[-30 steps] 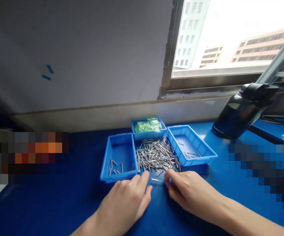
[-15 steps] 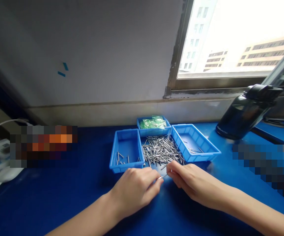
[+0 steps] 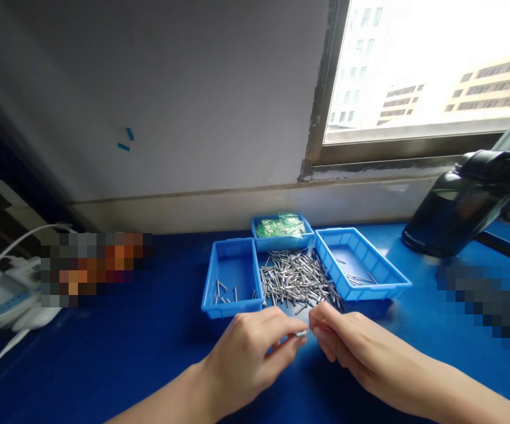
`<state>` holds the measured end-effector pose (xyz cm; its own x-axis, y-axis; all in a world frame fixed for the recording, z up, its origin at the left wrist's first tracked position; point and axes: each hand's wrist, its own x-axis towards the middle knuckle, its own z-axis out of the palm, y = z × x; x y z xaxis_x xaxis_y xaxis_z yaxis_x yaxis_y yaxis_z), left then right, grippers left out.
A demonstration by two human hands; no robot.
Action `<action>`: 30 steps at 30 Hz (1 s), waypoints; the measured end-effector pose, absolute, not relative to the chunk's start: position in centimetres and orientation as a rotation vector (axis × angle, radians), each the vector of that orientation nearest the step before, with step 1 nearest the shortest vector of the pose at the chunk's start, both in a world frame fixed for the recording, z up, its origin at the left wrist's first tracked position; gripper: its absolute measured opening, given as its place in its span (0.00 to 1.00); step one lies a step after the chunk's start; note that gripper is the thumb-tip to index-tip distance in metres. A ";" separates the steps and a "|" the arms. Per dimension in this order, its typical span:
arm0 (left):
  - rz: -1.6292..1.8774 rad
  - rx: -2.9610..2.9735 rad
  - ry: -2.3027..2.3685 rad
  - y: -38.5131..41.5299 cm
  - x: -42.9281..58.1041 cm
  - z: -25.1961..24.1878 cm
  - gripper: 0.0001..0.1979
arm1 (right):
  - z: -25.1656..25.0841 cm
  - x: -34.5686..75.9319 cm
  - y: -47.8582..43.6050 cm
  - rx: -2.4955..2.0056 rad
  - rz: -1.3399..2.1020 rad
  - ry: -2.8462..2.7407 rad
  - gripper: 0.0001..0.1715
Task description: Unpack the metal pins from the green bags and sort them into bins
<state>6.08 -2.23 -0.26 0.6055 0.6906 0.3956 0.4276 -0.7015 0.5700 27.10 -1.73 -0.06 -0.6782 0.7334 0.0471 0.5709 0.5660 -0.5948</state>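
Observation:
My left hand (image 3: pixel 261 347) pinches a slim silver metal pin (image 3: pixel 301 333) between thumb and forefinger. The fingers of my right hand (image 3: pixel 347 341) are closed at the pin's other end, where its tip is partly hidden. Just beyond both hands lies a loose pile of similar metal pins (image 3: pixel 297 274) on the blue table. To the left of the pile, a blue tray (image 3: pixel 206 291) holds several pins. A second blue tray (image 3: pixel 381 291), on the right, has a few pins lying in it.
A smaller blue tray (image 3: pixel 261 243) with green plastic packets (image 3: pixel 281 225) stands behind the pile by the wall. On the right a black bottle (image 3: pixel 453 206) stands near the window. White cables and plugs (image 3: pixel 20 288) lie at the left. Blurred patches hide items on both sides.
The view has shifted, so the trays appear slightly lower and further right. My hands have come closer together, and more of a thick silver part shows at the left fingertips.

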 end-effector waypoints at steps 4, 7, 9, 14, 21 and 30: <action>0.871 2.369 0.823 -2.6 6.6 -0.1 0.09 | 0.1 26.9 -2.2 -1.036 0.803 -2.545 0.11; 0.892 2.430 0.813 -2.7 6.9 -0.1 0.06 | 0.0 26.7 -2.5 -1.058 0.762 -2.581 0.11; 0.891 2.479 0.854 -2.6 6.8 -0.2 0.05 | 0.2 26.7 -2.5 -1.084 0.739 -2.589 0.11; 0.779 2.611 1.034 -2.0 6.2 -0.6 0.06 | 0.6 26.9 -2.0 -1.106 0.718 -2.569 0.10; 0.657 2.772 1.067 -2.1 6.2 -0.8 0.10 | -0.1 27.1 -1.2 -1.055 0.618 -2.651 0.14; 0.575 2.572 1.170 -1.9 6.1 -1.0 0.05 | -0.1 27.6 -0.6 -1.114 0.583 -2.679 0.12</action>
<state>6.10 -1.87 -0.96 0.5978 0.7629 0.2461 0.6612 -0.6429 0.3867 27.59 -0.61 -0.15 -0.7023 0.7116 0.0171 0.6403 0.6420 -0.4217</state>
